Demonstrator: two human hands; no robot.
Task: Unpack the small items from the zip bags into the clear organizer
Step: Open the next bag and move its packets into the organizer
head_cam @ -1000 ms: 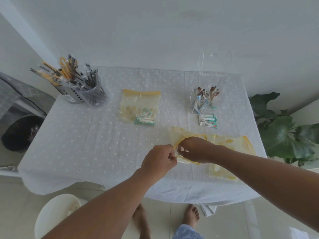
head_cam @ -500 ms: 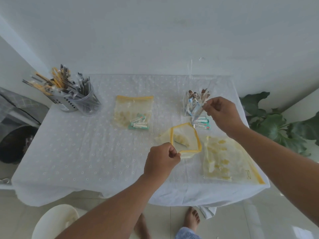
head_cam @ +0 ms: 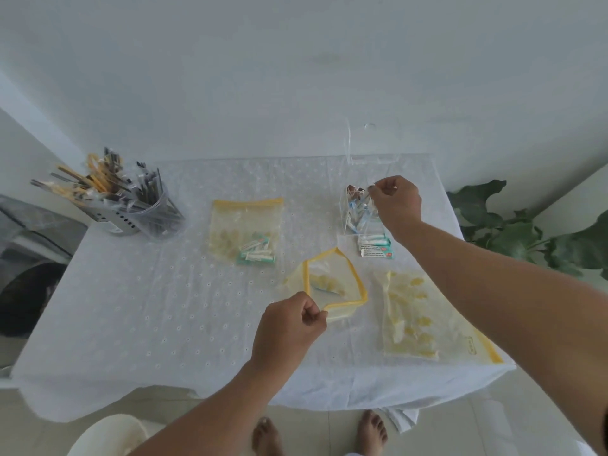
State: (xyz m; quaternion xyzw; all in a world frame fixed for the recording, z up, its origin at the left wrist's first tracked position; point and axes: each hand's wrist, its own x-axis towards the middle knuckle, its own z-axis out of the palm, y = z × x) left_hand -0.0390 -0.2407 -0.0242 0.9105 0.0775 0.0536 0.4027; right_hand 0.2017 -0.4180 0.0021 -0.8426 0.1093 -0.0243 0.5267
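Observation:
My left hand [head_cam: 291,327] pinches the yellow rim of an open zip bag [head_cam: 332,281] that stands with its mouth wide; a small item lies inside. My right hand [head_cam: 396,202] hovers over the clear organizer [head_cam: 353,209] at the back right, fingertips pinched above the sachets standing in it; whether they hold anything is too small to tell. Several green-and-white packets [head_cam: 375,246] lie in the organizer's front tray. A closed zip bag [head_cam: 245,230] with green packets lies mid-table. Another flat zip bag [head_cam: 424,320] lies at the right front.
A metal caddy and a clear cup [head_cam: 131,205] full of wrapped sticks stand at the back left. The white tablecloth [head_cam: 148,307] hangs over the front edge. A leafy plant [head_cam: 526,232] stands to the right, a white stool [head_cam: 108,436] below left.
My right hand left the open bag's mouth and rose to the organizer, now higher over the sachets. My left hand kept its pinch on the bag's rim, and the bag's mouth opened wide.

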